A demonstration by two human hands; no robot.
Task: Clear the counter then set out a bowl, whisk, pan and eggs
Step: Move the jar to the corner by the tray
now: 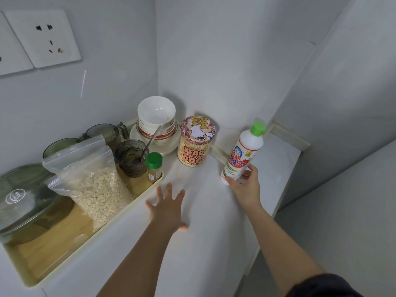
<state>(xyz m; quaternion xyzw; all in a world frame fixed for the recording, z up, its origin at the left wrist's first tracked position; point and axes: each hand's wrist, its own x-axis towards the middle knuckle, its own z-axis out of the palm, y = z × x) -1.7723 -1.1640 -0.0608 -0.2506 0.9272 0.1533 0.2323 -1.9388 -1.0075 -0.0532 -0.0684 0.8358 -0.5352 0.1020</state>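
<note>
A white surface [203, 232] runs into the corner of pale walls, seen from above by the person working at it. The right hand [244, 185] holds a white plastic bottle [244, 153] low on its body, its fingers [248, 168] wrapped round the bottom. The bottle has a bright green cap, a red and white label with a cartoon cat face and red printed characters, and it leans with its cap towards the right wall. Whether its base touches the surface cannot be told. The left hand [169, 207] reaches out flat above the surface, fingers [169, 190] spread wide and holding nothing. Beyond it stands a round jar [196, 142] of cereal, lettered "Year of the Dog" and bearing a cartoon dog on its lid. Just left of the jar, a stack of white bowls [156, 114] sits on a plate [162, 144] in the corner. Along the left wall a cream tray [90, 239] carries a clear zip bag of oats [94, 183], a small green-capped spice bottle [154, 167], a dark glass cup [130, 157] with a spoon [152, 138] in it, and a glass lid [23, 200].
</note>
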